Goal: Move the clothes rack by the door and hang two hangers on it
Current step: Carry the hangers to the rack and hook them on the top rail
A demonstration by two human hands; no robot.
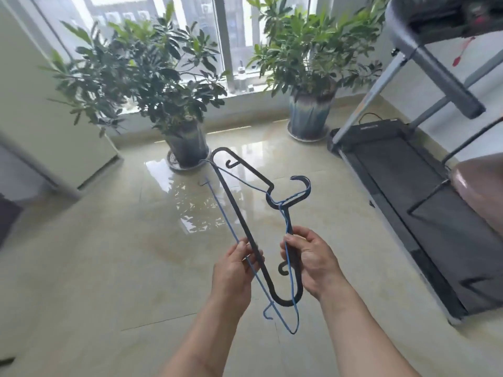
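Nearest the camera, two bare forearms reach forward over a glossy beige tiled floor (109, 268), and both hands hold a pair of hangers in the air between them. The left hand (235, 268) pinches the long straight bars, its fingers closed around the thin blue wire hanger (226, 221) and touching the thicker black plastic hanger (239, 210) that lies against it. The right hand (313, 259) grips the other side, thumb and fingers closed on the black hanger's arm and on the blue wire running alongside it. The two hangers overlap, tilted so their hooks point up and to the right, the blue hook nested along the black one; a rounded corner of the black hanger curves below the hands, and the blue wire's corner hangs lower still. Beyond the hangers, the floor reflects bright window light. To the right stands a black treadmill (402, 186) with grey uprights. Farther back, two leafy potted plants sit on saucers before the windows: a dark pot (187, 148) left of centre and a blue-streaked pot (309, 118) to the right. A pale door panel (40, 118) fills the left edge. No clothes rack is identifiable in the view.
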